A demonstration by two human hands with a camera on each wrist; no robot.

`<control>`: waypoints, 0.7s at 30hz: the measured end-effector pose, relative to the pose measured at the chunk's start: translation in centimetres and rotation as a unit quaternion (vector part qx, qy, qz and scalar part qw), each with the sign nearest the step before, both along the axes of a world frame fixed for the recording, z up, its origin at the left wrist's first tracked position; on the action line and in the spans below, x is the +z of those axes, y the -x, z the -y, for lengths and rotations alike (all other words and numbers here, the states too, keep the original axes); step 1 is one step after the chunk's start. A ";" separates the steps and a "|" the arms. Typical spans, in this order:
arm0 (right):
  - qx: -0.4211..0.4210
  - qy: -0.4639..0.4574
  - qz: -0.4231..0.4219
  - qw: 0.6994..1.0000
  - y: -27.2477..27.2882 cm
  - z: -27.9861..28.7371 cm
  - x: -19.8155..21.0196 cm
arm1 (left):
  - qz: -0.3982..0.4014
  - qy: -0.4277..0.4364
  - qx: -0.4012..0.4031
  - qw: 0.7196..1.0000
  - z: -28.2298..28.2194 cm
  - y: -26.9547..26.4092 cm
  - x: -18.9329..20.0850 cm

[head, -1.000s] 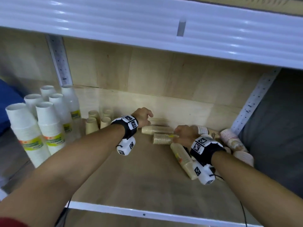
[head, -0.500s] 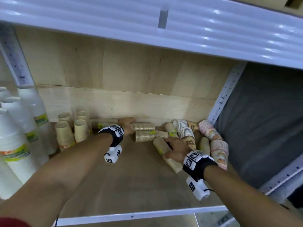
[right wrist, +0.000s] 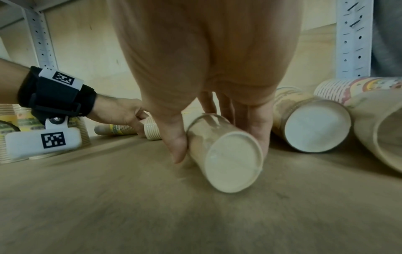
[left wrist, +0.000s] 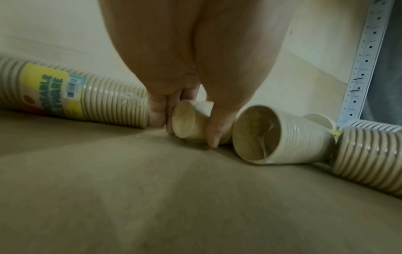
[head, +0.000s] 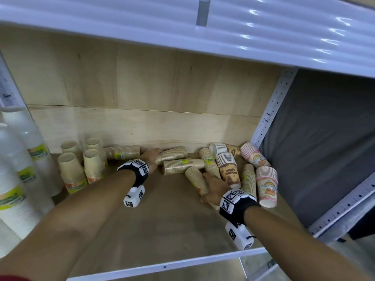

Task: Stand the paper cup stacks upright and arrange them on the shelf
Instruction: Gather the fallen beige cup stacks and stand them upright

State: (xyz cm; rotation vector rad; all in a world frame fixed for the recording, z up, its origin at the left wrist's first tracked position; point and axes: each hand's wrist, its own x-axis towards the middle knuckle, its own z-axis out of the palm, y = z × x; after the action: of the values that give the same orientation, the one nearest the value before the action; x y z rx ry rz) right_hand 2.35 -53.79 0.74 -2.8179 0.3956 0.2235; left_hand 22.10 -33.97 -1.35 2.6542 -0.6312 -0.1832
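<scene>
Several beige paper cup stacks lie on their sides at the back of the wooden shelf (head: 162, 226). My left hand (head: 153, 159) (left wrist: 189, 132) grips the narrow end of one lying stack (head: 173, 154) (left wrist: 191, 118), thumb on one side and fingers on the other. My right hand (head: 215, 184) (right wrist: 217, 146) grips another lying stack (head: 195, 178) (right wrist: 228, 154) nearer the front, its base facing the right wrist camera. A labelled stack (head: 123, 152) (left wrist: 76, 96) lies left of my left hand. Upright beige stacks (head: 71, 171) stand at the left.
Tall white cup stacks (head: 18, 179) stand at the far left. Printed stacks, one brown (head: 229, 171) and two pink (head: 265, 185), lie at the right by the perforated post (head: 267, 112). A white shelf (head: 203, 27) hangs low overhead. The shelf's white front rail (head: 162, 266) is near me.
My right hand left the middle stack and came onto the angled stack nearer the front. My left hand settled on the narrow end of a back stack. The head view swung right.
</scene>
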 end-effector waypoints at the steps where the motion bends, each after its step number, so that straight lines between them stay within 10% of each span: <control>1: 0.000 0.004 -0.005 1.000 0.0 -0.1 0.1 | -0.004 -0.002 -0.004 1.000 -0.1 -0.1 0.1; 21: 0.013 0.034 0.053 0.998 -1.8 -1.4 6.5 | 0.037 0.086 0.004 0.996 -1.8 3.9 12.0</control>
State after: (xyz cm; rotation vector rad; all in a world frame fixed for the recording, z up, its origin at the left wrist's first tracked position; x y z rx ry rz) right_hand 4.10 -52.37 7.23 -2.8877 0.3486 0.0664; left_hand 18.24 -32.16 10.64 2.5060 -0.6297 -0.0257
